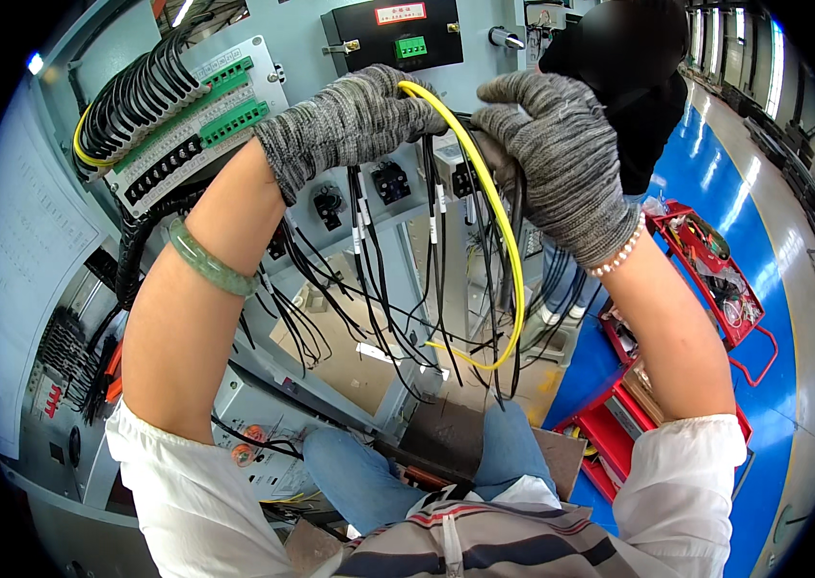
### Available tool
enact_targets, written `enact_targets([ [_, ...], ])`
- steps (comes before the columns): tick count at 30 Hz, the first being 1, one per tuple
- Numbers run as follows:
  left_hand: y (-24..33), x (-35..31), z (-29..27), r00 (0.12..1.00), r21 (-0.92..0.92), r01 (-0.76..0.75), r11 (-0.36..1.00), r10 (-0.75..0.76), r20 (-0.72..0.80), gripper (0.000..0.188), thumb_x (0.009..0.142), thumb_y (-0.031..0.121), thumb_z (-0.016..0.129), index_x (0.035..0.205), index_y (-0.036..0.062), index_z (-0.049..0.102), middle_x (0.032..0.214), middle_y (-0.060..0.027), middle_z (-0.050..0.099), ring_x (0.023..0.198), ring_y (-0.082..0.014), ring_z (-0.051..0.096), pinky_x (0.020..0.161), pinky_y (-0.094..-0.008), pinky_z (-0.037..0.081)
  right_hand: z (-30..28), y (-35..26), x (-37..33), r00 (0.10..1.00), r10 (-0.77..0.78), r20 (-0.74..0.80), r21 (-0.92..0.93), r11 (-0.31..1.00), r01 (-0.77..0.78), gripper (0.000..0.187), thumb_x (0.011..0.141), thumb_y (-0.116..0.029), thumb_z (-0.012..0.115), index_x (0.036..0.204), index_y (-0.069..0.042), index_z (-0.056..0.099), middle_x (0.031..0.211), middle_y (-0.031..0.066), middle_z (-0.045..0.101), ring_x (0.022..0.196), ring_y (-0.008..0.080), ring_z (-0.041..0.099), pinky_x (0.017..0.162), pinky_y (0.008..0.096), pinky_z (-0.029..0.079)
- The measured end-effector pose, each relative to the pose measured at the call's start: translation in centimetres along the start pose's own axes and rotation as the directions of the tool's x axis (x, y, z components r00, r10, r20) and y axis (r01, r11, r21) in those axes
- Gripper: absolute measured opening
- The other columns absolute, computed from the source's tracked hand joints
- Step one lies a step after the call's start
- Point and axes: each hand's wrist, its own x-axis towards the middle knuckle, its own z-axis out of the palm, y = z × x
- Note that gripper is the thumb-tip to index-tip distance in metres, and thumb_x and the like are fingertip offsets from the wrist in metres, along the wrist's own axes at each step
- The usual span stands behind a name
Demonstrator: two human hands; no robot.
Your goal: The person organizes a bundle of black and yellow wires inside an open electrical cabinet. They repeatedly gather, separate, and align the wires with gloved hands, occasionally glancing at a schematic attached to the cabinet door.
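Both my hands wear grey knitted gloves. My left hand (359,123) is closed round a wire bundle, just below a black box on the cabinet's panel. From its fingers a yellow wire (502,226) arcs out to the right and loops down. My right hand (566,159) is level with it, fingers curled round black wires (513,217) that drop beneath the palm; its fingertips are partly hidden. Many more loose black wires (379,275) hang below, several with white marker sleeves.
A terminal board (197,135) with green connectors and bundled black wires is at upper left. The black box (396,37) has a green terminal block. A person in dark clothing (619,77) stands at upper right. Red tool carts (706,275) stand on the blue floor. A drawing sheet (27,260) hangs at left.
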Motion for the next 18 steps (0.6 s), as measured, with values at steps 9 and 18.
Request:
enact_targets([
  [9,0.3,0.2,0.8,0.999,0.041,-0.024,0.999,0.026,-0.045,0.044,0.084,0.037,0.065,0.110,0.0018,0.061,0.081,-0.0057,0.064,0.079,-0.0101,0.061,0.068,-0.0231,0.052,0.8,0.7,1.7,0.600,0.407,0.689,0.496,0.339,-0.800,0.021,0.081,-0.013,0.064,0.100,-0.007,0.057,0.083,0.0070,0.065,0.079,0.0202,0.065,0.072,0.0343,0.053],
  [18,2.3,-0.7,1.6,0.993,0.105,0.038,0.994,-0.026,-0.112,0.045,0.076,0.042,0.071,0.097,0.0029,0.066,0.074,-0.0065,0.064,0.068,-0.0120,0.061,0.065,-0.0276,0.050,1.1,1.8,2.4,0.717,0.351,0.602,0.507,0.525,-0.684,0.029,0.087,-0.033,0.061,0.099,-0.006,0.063,0.072,0.0023,0.064,0.059,0.0062,0.060,0.046,0.0174,0.047],
])
